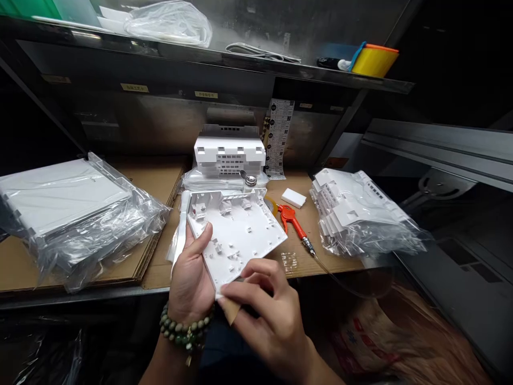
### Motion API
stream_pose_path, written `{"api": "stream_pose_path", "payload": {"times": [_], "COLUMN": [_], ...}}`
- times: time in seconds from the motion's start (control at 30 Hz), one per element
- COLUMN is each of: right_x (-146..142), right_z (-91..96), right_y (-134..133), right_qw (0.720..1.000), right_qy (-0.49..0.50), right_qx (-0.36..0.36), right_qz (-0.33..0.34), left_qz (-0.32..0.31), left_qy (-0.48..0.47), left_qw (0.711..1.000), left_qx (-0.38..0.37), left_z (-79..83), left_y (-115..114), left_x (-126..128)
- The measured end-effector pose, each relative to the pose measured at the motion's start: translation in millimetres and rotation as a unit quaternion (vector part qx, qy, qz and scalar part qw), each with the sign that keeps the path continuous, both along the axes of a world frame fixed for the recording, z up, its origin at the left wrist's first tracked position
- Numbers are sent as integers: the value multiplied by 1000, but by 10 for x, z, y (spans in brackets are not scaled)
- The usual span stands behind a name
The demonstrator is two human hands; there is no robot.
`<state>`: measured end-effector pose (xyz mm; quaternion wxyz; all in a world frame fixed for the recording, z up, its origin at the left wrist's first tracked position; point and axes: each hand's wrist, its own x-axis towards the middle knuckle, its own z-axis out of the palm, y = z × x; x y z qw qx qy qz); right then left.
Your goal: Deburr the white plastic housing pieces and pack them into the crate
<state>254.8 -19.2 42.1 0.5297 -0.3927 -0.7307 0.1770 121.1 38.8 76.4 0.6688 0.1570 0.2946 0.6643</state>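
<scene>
- The counter (160,272) is covered with flat brown cardboard sheets and has a metal front edge; behind it stands a dull metal back wall, and the room to either side is dark.
- One metal shelf (248,60) runs above, carrying one crumpled clear bag (170,22), one coiled white cable (262,52) and one yellow container (374,59) with an orange rim.
- One white moulded plastic panel (240,232) is held over the front edge of the counter, inner side up, with small ribs and clips showing.
- The left hand (190,280), with one bead bracelet at the wrist, is clamped on the panel's left edge, thumb on top.
- The right hand (266,310) pinches the panel's near corner together with a small brown piece (231,310); what that piece is cannot be told.
- Three plastic-wrapped stacks of white parts lie on the counter: one large on the left (76,214), one at the back centre (229,155), one on the right (360,214).
- One orange-handled tool (292,219) with a clear hose lies just right of the panel, beside one small white block (294,198).
- One strip of printed labels (278,138) hangs on the back wall.
</scene>
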Motion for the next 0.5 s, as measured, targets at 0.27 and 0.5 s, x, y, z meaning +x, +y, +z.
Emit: {"api": "stream_pose_path", "payload": {"times": [0.27,0.5], "right_x": [-78,286], "right_z": [81,-57], "right_y": [6,167], "right_qw": [999,994], "right_qy": [31,23], "right_qx": [6,-18], "right_qz": [-17,-103], "left_qz": [-11,-107], "left_qy": [-29,-147], "left_qw": [1000,983], "left_qx": [-1,-4], "left_z": [-11,-206], "left_y": [33,40], "left_x": [-82,-521]}}
